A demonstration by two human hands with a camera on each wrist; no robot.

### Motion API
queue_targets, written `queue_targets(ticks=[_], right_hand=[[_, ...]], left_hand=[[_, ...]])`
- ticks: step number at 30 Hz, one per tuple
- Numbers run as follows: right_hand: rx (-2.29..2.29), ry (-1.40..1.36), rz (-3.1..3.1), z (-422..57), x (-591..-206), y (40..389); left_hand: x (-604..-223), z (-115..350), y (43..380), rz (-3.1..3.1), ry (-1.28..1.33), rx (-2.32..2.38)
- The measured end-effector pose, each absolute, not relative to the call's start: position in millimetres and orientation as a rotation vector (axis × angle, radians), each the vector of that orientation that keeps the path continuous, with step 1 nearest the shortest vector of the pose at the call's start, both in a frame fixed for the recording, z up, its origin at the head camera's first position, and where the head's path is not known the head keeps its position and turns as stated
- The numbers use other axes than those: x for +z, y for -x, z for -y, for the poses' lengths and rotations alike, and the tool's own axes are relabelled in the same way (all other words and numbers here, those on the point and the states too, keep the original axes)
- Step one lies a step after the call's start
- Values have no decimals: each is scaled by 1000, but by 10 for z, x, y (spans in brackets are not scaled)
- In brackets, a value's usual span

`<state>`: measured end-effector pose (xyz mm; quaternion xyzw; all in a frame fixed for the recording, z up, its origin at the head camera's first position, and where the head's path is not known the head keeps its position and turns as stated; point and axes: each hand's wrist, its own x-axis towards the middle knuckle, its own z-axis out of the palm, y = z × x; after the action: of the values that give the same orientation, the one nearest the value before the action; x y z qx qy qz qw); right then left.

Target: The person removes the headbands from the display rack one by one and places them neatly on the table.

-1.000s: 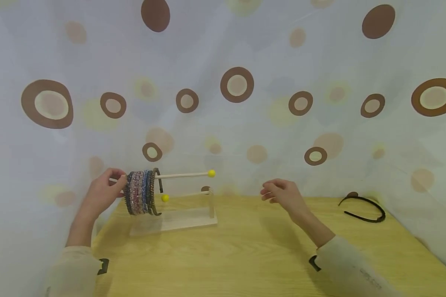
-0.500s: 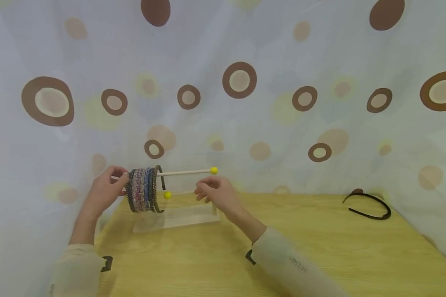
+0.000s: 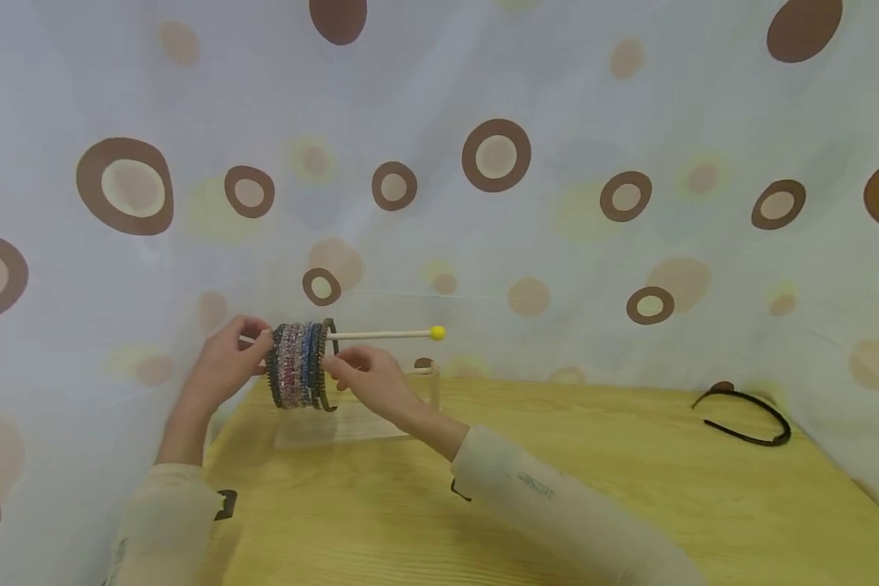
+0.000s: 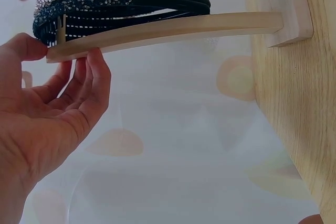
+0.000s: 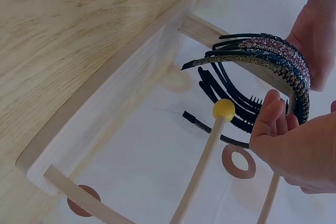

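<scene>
A stack of glittery headbands [image 3: 293, 366] hangs on a wooden rack. My left hand [image 3: 227, 362] is at the rack's left end; in the left wrist view its thumb and fingers grip the end of the wooden side bar [image 4: 173, 31]. My right hand [image 3: 377, 381] has its fingertips at the outermost, brownish headband [image 3: 325, 382]. In the right wrist view the bent fingers of the right hand [image 5: 302, 148] overlap the edge of the stack [image 5: 283, 56]; whether they pinch a band is hidden.
The rack's rod [image 3: 384, 334] ends in a yellow ball [image 3: 438, 333] above my right hand. Its pale base [image 3: 322, 431] stands on the wooden table [image 3: 527, 464]. A black headband [image 3: 750, 439] lies at the far right. A dotted curtain [image 3: 542, 244] closes the back.
My right hand has moved left from the middle of the table to the outer face of the headband stack. The left hand keeps its hold on the rack. The head view has shifted slightly.
</scene>
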<state>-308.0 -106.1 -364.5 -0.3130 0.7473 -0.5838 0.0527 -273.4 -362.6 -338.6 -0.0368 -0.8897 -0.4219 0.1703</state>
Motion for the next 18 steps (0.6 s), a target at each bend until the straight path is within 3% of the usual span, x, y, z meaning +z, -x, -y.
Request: queue_targets(ticks=[18], right_hand=[[-1663, 1131, -2324, 1274, -3651, 3203]], left_hand=[[-3378, 3619, 2755, 2501, 108, -1213]])
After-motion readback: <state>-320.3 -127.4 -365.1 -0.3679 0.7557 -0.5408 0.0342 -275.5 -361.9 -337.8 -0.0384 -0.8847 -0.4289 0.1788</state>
